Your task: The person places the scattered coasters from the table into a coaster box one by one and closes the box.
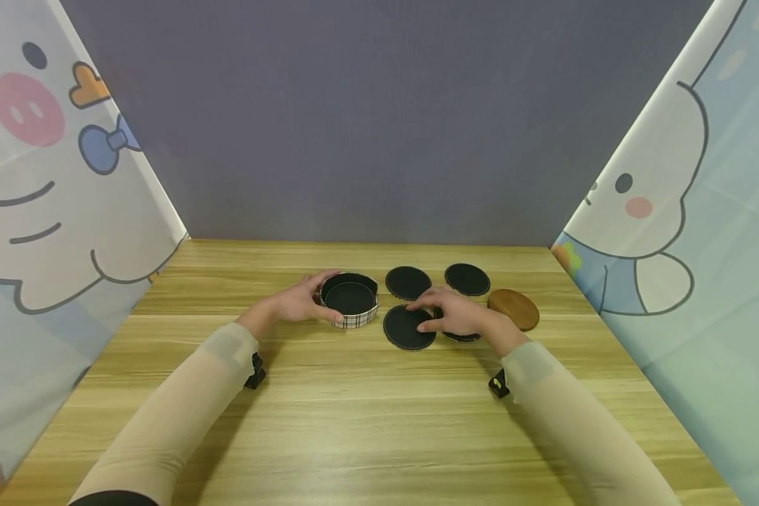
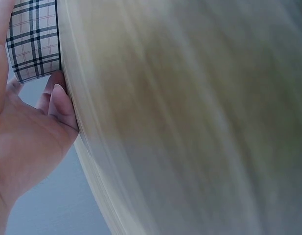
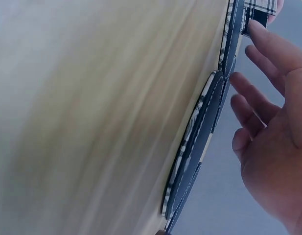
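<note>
A round coaster holder (image 1: 356,321) with a plaid outer wall and black inside stands upright on the table, a notch in its right side. My left hand (image 1: 299,301) grips it from the left, thumb at the front and fingers around the back. In the left wrist view its plaid wall (image 2: 34,39) sits between thumb and fingers. My right hand (image 1: 457,313) hovers, fingers loosely bent and holding nothing, over a black round coaster (image 1: 405,330) and another coaster (image 1: 463,338) mostly hidden beneath it. From the right wrist view, the fingertips (image 3: 237,78) are close over the coasters' stitched tops.
Behind the right hand lie two more black coasters, one at the left (image 1: 407,282) and one at the right (image 1: 467,279). A brown wooden disc (image 1: 514,310) is right of them. A grey panel (image 1: 373,126) bounds the table (image 1: 348,422) at the back, with cartoon-printed sheets on both sides.
</note>
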Motion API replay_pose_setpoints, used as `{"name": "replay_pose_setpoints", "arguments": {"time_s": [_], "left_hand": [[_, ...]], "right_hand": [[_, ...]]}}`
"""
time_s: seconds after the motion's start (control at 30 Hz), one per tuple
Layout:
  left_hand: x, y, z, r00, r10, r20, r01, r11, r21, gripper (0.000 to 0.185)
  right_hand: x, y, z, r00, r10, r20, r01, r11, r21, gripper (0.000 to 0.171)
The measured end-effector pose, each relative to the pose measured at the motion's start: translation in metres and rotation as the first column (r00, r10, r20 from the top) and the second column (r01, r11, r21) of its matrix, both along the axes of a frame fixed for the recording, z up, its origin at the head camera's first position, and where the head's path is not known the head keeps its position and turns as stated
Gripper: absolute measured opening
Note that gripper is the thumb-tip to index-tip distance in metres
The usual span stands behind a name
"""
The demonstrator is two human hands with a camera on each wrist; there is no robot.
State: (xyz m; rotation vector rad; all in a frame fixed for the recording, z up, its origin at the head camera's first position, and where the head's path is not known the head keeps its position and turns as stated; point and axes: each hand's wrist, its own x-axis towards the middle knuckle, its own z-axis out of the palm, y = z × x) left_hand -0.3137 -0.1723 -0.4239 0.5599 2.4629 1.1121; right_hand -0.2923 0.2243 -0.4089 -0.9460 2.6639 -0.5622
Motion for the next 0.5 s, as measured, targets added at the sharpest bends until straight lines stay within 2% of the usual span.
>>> {"name": "replay_pose_setpoints", "arguments": {"time_s": [0.27, 0.5], "left_hand": [[0.0, 0.0, 0.0, 1.0, 0.001, -0.003, -0.001, 1.0, -0.001, 0.117], [0.001, 0.0, -0.002, 1.0, -0.001, 0.001, 0.001, 1.0, 0.004, 0.118]], "right_hand": [[0.007, 0.003, -0.002, 1.0, -0.007, 0.026, 0.007, 1.0, 0.008, 0.045], [0.018, 0.001, -0.003, 1.0, -0.01, -0.017, 0.01, 1.0, 0.015, 0.045]]}}
